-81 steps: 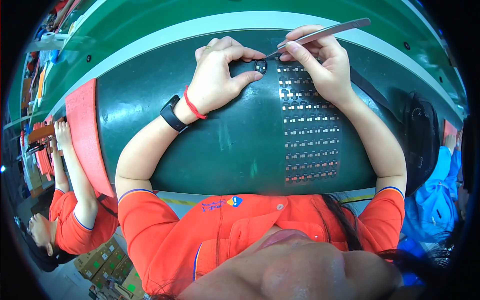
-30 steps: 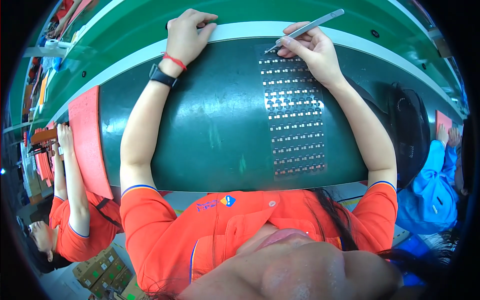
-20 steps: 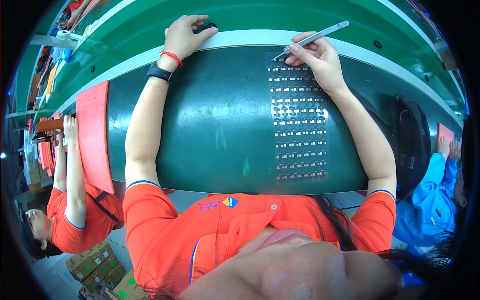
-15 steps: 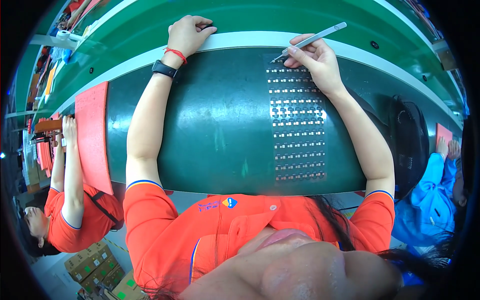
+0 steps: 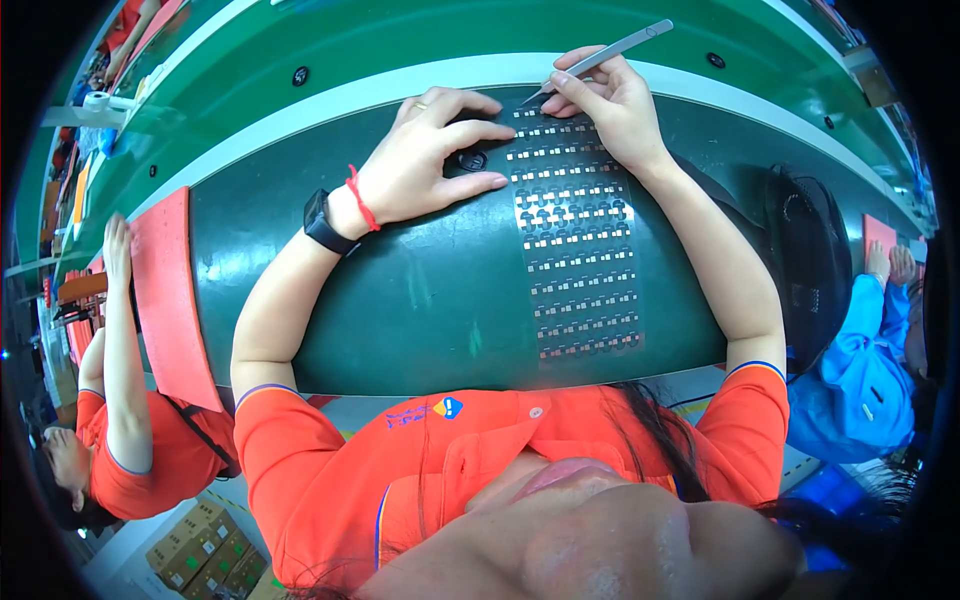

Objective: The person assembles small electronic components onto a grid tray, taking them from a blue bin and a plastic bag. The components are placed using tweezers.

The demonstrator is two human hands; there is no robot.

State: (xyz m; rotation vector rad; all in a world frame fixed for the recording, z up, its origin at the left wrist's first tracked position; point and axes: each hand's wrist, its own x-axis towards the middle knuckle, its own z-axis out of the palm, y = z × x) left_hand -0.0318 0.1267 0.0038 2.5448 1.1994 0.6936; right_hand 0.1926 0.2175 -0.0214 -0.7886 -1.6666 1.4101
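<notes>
- Dark green, glossy counter (image 5: 410, 330) beneath both hands.
- Left hand (image 5: 415, 165): fingers spread around a small round black part (image 5: 472, 160), contact unclear.
- Right hand (image 5: 620, 115): fingers pinching slim grey metal tweezers (image 5: 630, 43), tips at the far end of a clear film sheet (image 5: 583, 263) bearing pale squares.
- Orange shirt (image 5: 320, 480): blue-and-orange emblem (image 5: 447, 408), small blue lettering.
- Beyond, bright green band (image 5: 480, 38).

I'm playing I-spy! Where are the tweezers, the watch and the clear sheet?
Tweezers (image 5: 628, 44), head view: on the handle.
Watch (image 5: 328, 236), head view: on the band.
Clear sheet (image 5: 582, 249), head view: between two rows.
</notes>
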